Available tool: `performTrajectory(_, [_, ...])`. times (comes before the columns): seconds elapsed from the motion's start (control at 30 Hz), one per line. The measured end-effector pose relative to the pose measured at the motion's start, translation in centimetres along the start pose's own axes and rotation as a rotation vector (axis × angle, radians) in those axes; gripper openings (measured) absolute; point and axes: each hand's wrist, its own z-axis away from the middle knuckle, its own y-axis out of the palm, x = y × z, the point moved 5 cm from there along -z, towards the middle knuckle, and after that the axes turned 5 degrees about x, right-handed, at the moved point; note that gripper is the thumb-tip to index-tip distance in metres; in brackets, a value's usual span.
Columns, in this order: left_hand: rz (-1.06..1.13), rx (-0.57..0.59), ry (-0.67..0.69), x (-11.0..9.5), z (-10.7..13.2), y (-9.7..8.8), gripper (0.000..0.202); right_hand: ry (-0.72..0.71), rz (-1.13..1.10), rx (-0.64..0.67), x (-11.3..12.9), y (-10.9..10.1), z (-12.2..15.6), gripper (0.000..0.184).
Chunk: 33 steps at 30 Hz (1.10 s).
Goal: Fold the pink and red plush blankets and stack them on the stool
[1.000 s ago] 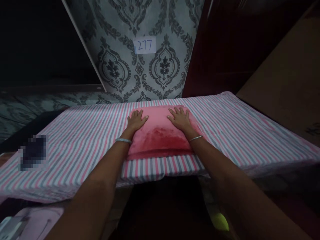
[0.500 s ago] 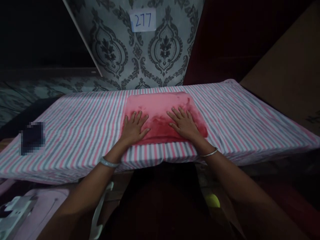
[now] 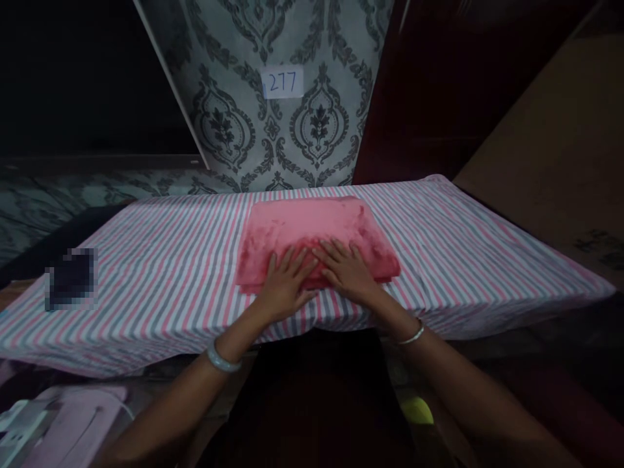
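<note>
A folded pink plush cloth (image 3: 307,221) lies flat on the striped tablecloth (image 3: 180,260), its near side darker where the pile is brushed. My left hand (image 3: 285,286) rests on the near edge of the plush cloth, fingers spread and thumb pointing inward. Beside it, my right hand (image 3: 347,270) lies flat on the same edge with its fingers stretched out. The fingertips of both hands are close together near the cloth's middle. Neither hand grips anything.
A blurred dark object (image 3: 72,279) sits at the table's left end. Behind the table stand a patterned wall with a paper sign (image 3: 283,82), a large dark screen (image 3: 92,84) and a dark red panel (image 3: 439,84). Something yellow (image 3: 417,411) is below the table.
Both hands have slid toward me and inward, from the middle of the plush cloth to its near edge. The camera view has tilted up slightly.
</note>
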Motion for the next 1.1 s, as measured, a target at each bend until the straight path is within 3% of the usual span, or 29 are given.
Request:
performTrajectory(0.13, [0.000,0.020,-0.014,-1.2,1.0,1.8,0.071,-0.008,0.039,-0.001,0.4,1.5,1.1,0.056])
performTrajectory(0.37, [-0.006,0.000,-0.026,-0.5,3.0,1.8,0.060,-0.005,0.057,-0.028,0.1,1.9,2.0,0.058])
performTrajectory(0.53, [-0.062,-0.029,-0.169,2.7,5.3,0.7,0.061,0.016,0.074,-0.040,-0.9,1.9,3.9,0.062])
performTrajectory(0.63, [-0.079,-0.030,-0.266,5.8,6.3,0.0,0.061,0.079,0.118,-0.061,-2.9,1.6,5.1,0.062])
performTrajectory(0.73, [-0.055,-0.025,-0.237,7.6,6.5,-0.1,0.060,0.141,0.146,-0.100,-5.5,1.3,6.2,0.062])
performTrajectory(0.93, [-0.010,-0.163,-0.156,8.0,6.4,0.0,0.063,0.090,0.085,-0.196,-8.2,1.9,7.3,0.070])
performTrajectory(1.1, [-0.036,-0.261,-0.217,8.0,6.8,-0.7,0.056,0.103,-0.003,-0.284,-8.5,1.9,7.5,0.073])
